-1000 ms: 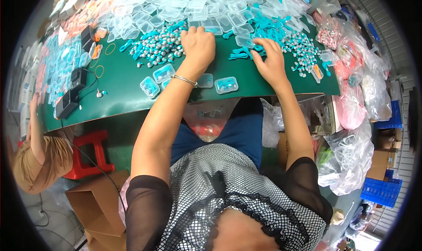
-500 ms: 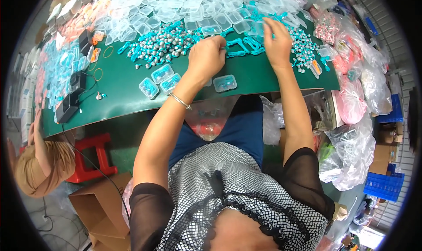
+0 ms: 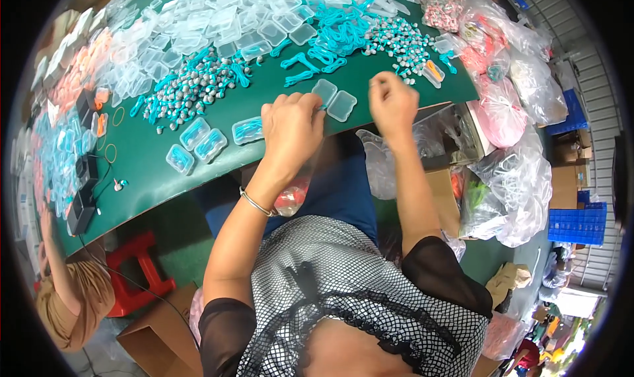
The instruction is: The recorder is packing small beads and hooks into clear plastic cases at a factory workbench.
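Note:
My left hand (image 3: 294, 129) is closed above the near edge of the table. A bit of teal shows at its fingertips, too small to name. Just right of it lies an open clear plastic case (image 3: 342, 106), lid and base side by side. My right hand (image 3: 394, 103), slightly blurred, is curled over the table right of this case; its fingers hide anything inside. Beside my left hand sits a closed case with teal cord (image 3: 247, 131). Farther left are several more filled cases (image 3: 211, 146). Beyond my hands lie loops of teal cord (image 3: 300, 66).
Grey-and-teal beads (image 3: 191, 89) are heaped at left, with another bead pile (image 3: 403, 43) at right. Many empty clear cases (image 3: 224, 20) cover the back. Black boxes (image 3: 82, 198) stand along the left edge. A co-worker's arm (image 3: 59, 258) is at far left. Plastic bags (image 3: 502, 122) crowd the right.
The view has shifted, so the table's contents appear farther left. My hands have come back from the cord and case piles to the near edge, where an open case now shows.

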The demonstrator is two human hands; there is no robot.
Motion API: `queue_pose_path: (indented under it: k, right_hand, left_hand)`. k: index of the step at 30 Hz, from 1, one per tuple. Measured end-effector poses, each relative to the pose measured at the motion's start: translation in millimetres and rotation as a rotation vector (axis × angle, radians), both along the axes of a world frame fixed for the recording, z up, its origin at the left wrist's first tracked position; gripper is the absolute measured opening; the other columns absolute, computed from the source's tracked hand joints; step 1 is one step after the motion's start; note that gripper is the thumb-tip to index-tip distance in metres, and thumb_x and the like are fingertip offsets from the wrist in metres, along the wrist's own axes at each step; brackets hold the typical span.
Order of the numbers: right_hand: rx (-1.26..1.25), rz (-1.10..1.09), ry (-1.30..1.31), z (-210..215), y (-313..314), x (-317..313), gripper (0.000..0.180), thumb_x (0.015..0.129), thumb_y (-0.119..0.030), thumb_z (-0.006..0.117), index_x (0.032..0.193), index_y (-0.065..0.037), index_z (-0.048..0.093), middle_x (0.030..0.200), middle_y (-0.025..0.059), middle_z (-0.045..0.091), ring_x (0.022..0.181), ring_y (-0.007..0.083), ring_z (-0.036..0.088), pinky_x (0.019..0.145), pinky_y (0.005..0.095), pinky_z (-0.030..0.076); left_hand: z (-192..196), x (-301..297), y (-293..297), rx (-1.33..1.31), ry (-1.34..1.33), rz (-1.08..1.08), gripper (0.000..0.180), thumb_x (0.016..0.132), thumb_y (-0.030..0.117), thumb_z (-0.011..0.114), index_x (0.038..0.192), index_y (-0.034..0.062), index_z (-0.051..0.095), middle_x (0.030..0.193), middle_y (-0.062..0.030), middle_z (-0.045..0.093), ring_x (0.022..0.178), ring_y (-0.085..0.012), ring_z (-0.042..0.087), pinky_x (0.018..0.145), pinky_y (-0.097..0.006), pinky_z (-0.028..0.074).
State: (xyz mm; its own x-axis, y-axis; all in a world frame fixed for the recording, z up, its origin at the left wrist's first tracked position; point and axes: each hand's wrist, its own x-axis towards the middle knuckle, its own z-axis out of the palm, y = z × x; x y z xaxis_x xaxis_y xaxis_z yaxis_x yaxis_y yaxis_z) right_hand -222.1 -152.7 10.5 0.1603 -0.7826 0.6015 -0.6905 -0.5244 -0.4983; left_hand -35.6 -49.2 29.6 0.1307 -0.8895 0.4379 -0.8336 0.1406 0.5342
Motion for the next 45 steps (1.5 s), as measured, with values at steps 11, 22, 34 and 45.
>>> queue_pose_path:
  k: [11,22,34,45]
  right_hand:
    - [-0.065,0.296,0.224,16.3,-18.4,-20.6,0.008,0.082,-0.014,0.070,0.089,-0.009,0.071,0.085,0.0074,0.066,0.085,0.0262,0.063,0.074,0.0421,0.044]
    - [-0.005,0.746,0.268,26.7,-2.5,-8.6,0.014,0.074,-0.003,0.069,0.088,-0.008,0.068,0.088,0.0062,0.062,0.088,0.0266,0.059,0.077,0.0373,0.049]
    - [-0.205,0.526,0.326,23.1,-52.6,21.1,0.015,0.081,-0.003,0.065,0.095,-0.007,0.067,0.095,0.0068,0.067,0.095,0.0285,0.061,0.082,0.0394,0.048]
    - [0.022,0.582,0.245,17.4,-51.4,9.8,0.019,0.079,-0.002,0.069,0.097,-0.005,0.066,0.093,0.0076,0.067,0.088,0.0244,0.063,0.079,0.0352,0.049]
  left_hand:
    - [-8.7,-27.6,-0.3,-0.044,-0.159,0.055,0.009,0.078,0.016,0.071,0.086,0.0131,0.069,0.081,-0.0036,0.066,0.078,-0.0262,0.060,0.070,-0.042,0.038]
    - [-11.0,-29.2,-8.6,-0.116,0.014,0.010,0.008,0.077,0.014,0.069,0.084,0.0102,0.067,0.085,-0.0060,0.062,0.083,-0.0259,0.059,0.071,-0.042,0.039]
    - [-6.6,-31.0,-0.8,-0.084,-0.158,0.032,0.035,0.073,0.029,0.078,0.101,0.0106,0.067,0.094,-0.0041,0.062,0.089,-0.0254,0.057,0.076,-0.042,0.036]
    - [-12.0,-19.8,-1.5,-0.034,-0.179,0.024,0.040,0.070,0.030,0.080,0.102,0.0108,0.068,0.096,-0.0032,0.065,0.090,-0.0238,0.059,0.077,-0.042,0.037]
